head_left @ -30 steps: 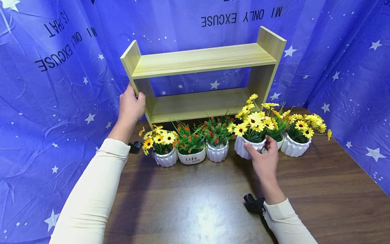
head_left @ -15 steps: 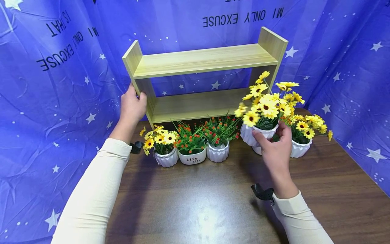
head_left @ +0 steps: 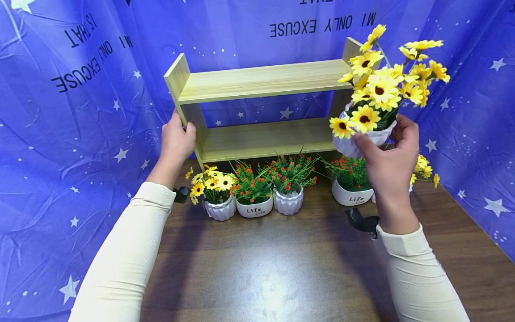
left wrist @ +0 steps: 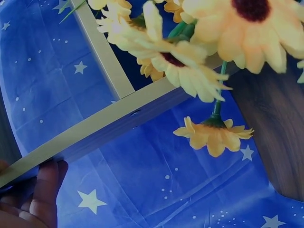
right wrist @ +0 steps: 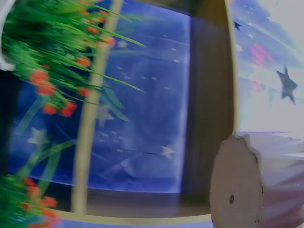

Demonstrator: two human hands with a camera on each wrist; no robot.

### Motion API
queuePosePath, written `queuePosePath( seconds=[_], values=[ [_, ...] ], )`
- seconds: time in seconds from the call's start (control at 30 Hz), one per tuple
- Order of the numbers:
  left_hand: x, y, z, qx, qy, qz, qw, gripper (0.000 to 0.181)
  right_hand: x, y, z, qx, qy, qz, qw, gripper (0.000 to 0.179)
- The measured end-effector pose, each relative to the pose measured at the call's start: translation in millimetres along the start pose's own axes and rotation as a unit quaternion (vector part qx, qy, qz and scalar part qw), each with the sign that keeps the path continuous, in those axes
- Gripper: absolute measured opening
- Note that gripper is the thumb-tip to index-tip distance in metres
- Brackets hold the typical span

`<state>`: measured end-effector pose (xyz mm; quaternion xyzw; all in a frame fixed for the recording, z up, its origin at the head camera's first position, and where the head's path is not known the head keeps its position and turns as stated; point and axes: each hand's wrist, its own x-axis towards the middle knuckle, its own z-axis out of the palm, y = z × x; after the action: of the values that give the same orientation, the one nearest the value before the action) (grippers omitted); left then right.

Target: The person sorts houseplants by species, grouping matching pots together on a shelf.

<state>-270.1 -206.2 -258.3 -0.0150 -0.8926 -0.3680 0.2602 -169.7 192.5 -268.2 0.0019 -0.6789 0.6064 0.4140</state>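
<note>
My left hand [head_left: 178, 138] grips the left side panel of a light wooden two-tier shelf [head_left: 265, 80]; in the left wrist view the thumb and fingers are on the panel's edge. My right hand [head_left: 392, 170] holds a white fluted flowerpot [head_left: 362, 141] of yellow daisy-like flowers [head_left: 382, 89], raised off the table in front of the shelf's right end. The right wrist view shows the round underside of this pot [right wrist: 236, 187]. Fingers behind the pot are partly hidden.
Along the shelf's foot stand a yellow-flowered pot [head_left: 219, 209], an oval "Life" pot [head_left: 255, 208], a fluted red-flowered pot [head_left: 288, 202] and another "Life" pot [head_left: 352, 195]. One more yellow plant [head_left: 423, 167] is mostly behind my right hand. A blue star-printed curtain [head_left: 241, 27] backs the wooden table [head_left: 257, 259].
My right hand has lifted the yellow-flowered pot from table height up and to the right, uncovering the "Life" pot behind it. The left hand keeps its grip on the shelf.
</note>
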Motion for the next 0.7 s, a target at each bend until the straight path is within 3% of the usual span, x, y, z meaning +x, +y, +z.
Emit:
queuePosePath(
  seconds=[0.33, 0.5, 0.7],
  values=[
    [0.1, -0.8, 0.0, 0.006, 0.004, -0.001, 1.0, 0.034, 27.8, -51, 21, 0.03, 0.014, -0.024, 0.9992, 0.056],
    [0.2, -3.0, 0.7, 0.012, 0.003, 0.002, 0.9999, 0.034, 37.3, -61, 30, 0.049, 0.007, -0.033, 0.9982, 0.054],
    [0.9, -4.4, 1.7, 0.006, 0.002, 0.006, 1.0, 0.033, 55.3, -60, 40, 0.058, -0.014, -0.011, 0.9981, 0.055]
  ],
)
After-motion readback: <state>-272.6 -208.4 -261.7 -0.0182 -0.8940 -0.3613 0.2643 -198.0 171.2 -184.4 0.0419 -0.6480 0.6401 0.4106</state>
